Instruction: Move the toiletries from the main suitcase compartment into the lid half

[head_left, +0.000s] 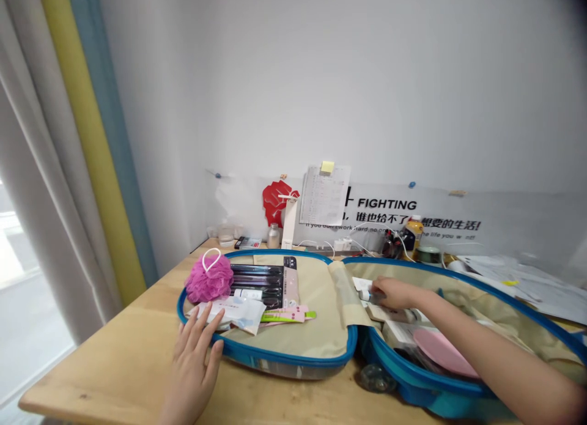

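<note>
An open suitcase with a blue rim [293,354] lies across the wooden desk. Its left half holds a pink bath puff [210,279], a pack of pens [259,278], a small white bottle [248,294], a white packet [236,313] and a pink and green item [288,315]. My left hand [198,345], fingers spread, rests at the near left rim with its fingertips at the white packet. Over the right half, my right hand [392,292] is closed on a small white-capped item [364,295], mostly hidden by the fingers. A pink oval item [444,351] lies nearer in that half.
A clear round object [376,378] sits by the near side of the suitcase. Behind it stand a small bottle [273,236], a yellow bottle [413,234], a power strip [342,247] with cables and papers [504,275] at right. A curtain hangs at left.
</note>
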`<state>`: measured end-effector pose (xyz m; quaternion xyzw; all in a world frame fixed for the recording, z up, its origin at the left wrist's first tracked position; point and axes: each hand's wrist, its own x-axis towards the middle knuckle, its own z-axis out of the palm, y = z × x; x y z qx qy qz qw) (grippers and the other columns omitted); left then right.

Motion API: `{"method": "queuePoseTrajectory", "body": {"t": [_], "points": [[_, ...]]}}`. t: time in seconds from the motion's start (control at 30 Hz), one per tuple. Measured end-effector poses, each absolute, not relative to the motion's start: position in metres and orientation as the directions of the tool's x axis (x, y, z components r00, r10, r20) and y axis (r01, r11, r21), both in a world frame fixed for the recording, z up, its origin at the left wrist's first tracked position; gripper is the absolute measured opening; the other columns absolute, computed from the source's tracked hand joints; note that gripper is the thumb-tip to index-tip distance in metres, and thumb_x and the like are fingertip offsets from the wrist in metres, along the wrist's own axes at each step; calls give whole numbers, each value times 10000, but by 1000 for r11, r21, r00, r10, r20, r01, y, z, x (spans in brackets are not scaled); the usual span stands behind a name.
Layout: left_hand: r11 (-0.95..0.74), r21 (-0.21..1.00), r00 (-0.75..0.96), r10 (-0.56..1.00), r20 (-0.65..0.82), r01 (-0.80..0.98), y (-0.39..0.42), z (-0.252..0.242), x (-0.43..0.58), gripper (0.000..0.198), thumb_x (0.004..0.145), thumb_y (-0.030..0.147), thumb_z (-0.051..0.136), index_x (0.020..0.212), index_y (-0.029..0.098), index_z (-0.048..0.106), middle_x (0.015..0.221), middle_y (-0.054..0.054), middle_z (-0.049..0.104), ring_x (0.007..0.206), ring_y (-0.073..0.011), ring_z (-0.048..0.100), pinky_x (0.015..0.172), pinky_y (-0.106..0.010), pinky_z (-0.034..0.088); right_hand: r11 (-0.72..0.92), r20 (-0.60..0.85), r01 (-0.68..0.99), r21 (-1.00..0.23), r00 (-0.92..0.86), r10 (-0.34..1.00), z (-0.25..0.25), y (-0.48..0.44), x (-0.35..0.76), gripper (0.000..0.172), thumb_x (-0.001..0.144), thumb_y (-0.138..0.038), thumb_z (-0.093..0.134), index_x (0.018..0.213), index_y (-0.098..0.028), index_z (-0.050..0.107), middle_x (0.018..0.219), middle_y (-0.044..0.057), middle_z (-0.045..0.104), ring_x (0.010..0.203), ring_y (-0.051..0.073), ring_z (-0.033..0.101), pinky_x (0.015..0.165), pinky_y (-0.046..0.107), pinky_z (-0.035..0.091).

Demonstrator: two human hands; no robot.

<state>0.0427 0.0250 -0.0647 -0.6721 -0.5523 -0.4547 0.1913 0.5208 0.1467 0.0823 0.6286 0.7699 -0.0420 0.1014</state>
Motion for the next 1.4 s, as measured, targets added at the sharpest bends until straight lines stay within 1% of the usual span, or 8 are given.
{"method": "queuePoseTrajectory", "body": {"t": [0.13, 0.27, 0.37, 0.5, 0.6, 0.97, 1.23, 1.4], "points": [[-308, 263, -35, 588, 808, 914, 24, -65, 43, 445, 1010, 336, 448, 1432, 299, 585, 1532, -66, 555, 1527, -292, 352, 1258, -544, 275, 150, -172, 985, 84, -134, 976, 94, 147, 520, 245, 927, -397, 692, 978, -159, 659, 1056, 44, 673, 959, 175, 634, 902, 399, 537], [-305, 272, -39, 596, 802, 913, 24, -65, 44, 444, 1012, 339, 449, 1431, 305, 589, 1535, -58, 552, 1530, -296, 345, 1256, -552, 277, 105, -2, 994, 35, -105, 994, 127, 146, 505, 241, 931, -325, 620, 1115, -171, 647, 1145, 90, 679, 1003, 217, 646, 869, 368, 504], [-304, 265, -34, 596, 803, 915, 24, -65, 44, 446, 1015, 338, 448, 1440, 302, 579, 1544, -61, 542, 1527, -295, 348, 1256, -552, 275, 202, 81, 979, -33, -199, 977, 146, 144, 468, 322, 950, -305, 503, 1215, -181, 636, 1188, 111, 688, 1037, 236, 653, 870, 336, 480], [-300, 264, -36, 595, 803, 917, 24, -64, 45, 442, 1018, 331, 444, 1435, 288, 581, 1558, -71, 526, 1533, -297, 338, 1258, -552, 267, 437, 16, 896, -78, -437, 899, 139, 136, 390, 290, 871, -302, 654, 1141, -204, 692, 1154, 65, 713, 1047, 210, 652, 922, 327, 488], [-303, 256, -31, 589, 808, 918, 24, -63, 46, 437, 1019, 318, 442, 1429, 277, 586, 1557, -76, 527, 1535, -293, 333, 1260, -542, 263, 534, -63, 843, -58, -537, 841, 123, 134, 334, 271, 887, -366, 716, 1081, -180, 691, 1118, 62, 699, 1074, 213, 637, 982, 420, 506], [-299, 208, 0, 573, 820, 931, 23, -62, 45, 472, 1021, 281, 443, 1486, 300, 517, 1574, -63, 506, 1523, -279, 351, 1240, -527, 301, 508, -112, 861, -31, -508, 854, 86, 169, 225, 375, 973, -434, 633, 1249, -180, 626, 1278, 91, 630, 1119, 224, 629, 964, 461, 553], [-317, 193, 14, 550, 835, 928, 23, -64, 45, 461, 1019, 289, 455, 1476, 286, 515, 1567, -79, 505, 1538, -278, 320, 1253, -516, 267, 555, 9, 809, -193, -564, 826, 93, 176, 245, 342, 984, -421, 620, 1249, -206, 637, 1302, 82, 626, 1125, 219, 626, 974, 440, 553], [-323, 207, 10, 560, 829, 923, 24, -64, 44, 461, 1021, 296, 450, 1479, 291, 506, 1572, -79, 495, 1550, -273, 295, 1256, -517, 257, 387, 65, 901, -194, -382, 922, 135, 200, 359, 346, 990, -445, 607, 1202, -174, 640, 1204, 75, 657, 1042, 199, 650, 915, 418, 571]]}}
